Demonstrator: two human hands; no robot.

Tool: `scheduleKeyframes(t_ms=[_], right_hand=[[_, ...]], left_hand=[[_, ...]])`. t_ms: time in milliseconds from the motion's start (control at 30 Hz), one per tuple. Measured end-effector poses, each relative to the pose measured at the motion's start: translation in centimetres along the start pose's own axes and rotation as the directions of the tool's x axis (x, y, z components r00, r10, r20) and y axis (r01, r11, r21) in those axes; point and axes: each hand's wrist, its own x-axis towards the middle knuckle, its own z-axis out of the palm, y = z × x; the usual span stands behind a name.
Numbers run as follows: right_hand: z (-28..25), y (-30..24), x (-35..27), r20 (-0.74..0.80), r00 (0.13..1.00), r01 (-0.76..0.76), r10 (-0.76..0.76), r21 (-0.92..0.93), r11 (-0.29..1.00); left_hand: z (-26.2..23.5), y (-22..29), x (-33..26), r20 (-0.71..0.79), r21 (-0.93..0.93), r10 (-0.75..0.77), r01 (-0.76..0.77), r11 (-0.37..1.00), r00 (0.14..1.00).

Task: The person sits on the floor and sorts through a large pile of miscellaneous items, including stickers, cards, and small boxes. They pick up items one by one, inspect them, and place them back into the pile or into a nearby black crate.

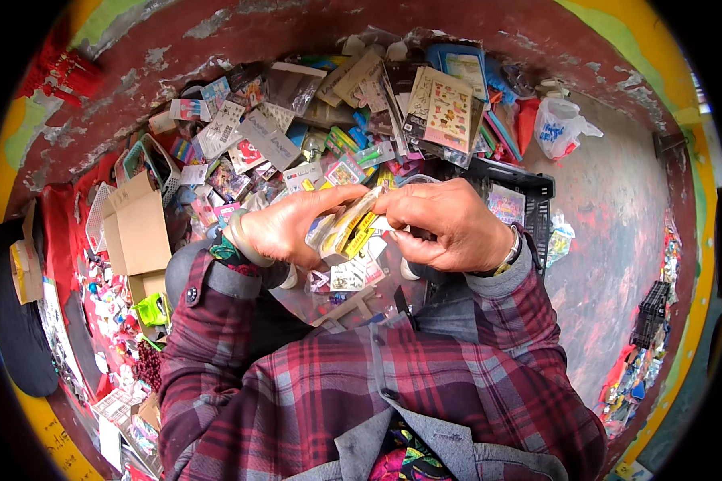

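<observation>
Clear plastic packet (349,228) with yellow and black strips showing through is held up between two bare hands, in front of the wearer's chest and above a cluttered floor. Its long axis slants from lower left, nearer the body, to upper right, farther away. Left hand (285,224) spans the packet's left side, thumb and fingers curved around it and pressing from both ends. Right hand (449,220) comes in from the other side, its thumb and bent forefinger pinching the right edge toward the upper end. Both hands touch the packet, so neither is nearer; the right fingers are closest to its far upper corner. Whether that edge is sealed cannot be told.

Beyond the hands, a heap of packaged sticker sheets (448,112) and cards leans toward a peeling dark red wall (297,32). To the left stands a cardboard box (136,224) with a raised flap; to the right, a black plastic crate (541,188) and, farther off, a white plastic bag (560,128).
</observation>
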Motion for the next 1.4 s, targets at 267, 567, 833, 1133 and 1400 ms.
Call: scheduleKeyframes(t_ms=[267,567,833,1133,1400], right_hand=[[0.7,0.9,-0.1,-0.116,0.993,0.026,-0.019,0.052,0.998],[1.7,0.3,-0.2,-0.195,0.957,-0.148,0.215,0.310,0.939],[1.6,0.2,0.2,-0.212,0.967,-0.085,0.140,0.249,0.965],[0.9,-0.5,0.5,-0.209,0.978,0.053,0.004,0.264,0.963],[0.5,-1.1,-0.2,-0.076,0.966,-0.161,0.249,0.576,0.801]], left_hand=[[0.1,-0.1,0.1,-0.018,-0.013,-0.005,0.005,1.000,1.000],[0.3,-0.2,0.3,-0.006,-0.015,0.114,-0.114,0.993,0.993],[0.3,-0.8,0.0,-0.019,-0.262,0.081,-0.083,0.962,0.997],[0.1,-0.3,0.0,-0.024,-0.346,0.218,-0.212,0.914,0.976],[0.6,0.3,0.1,-0.007,-0.146,0.192,-0.191,0.971,0.981]])
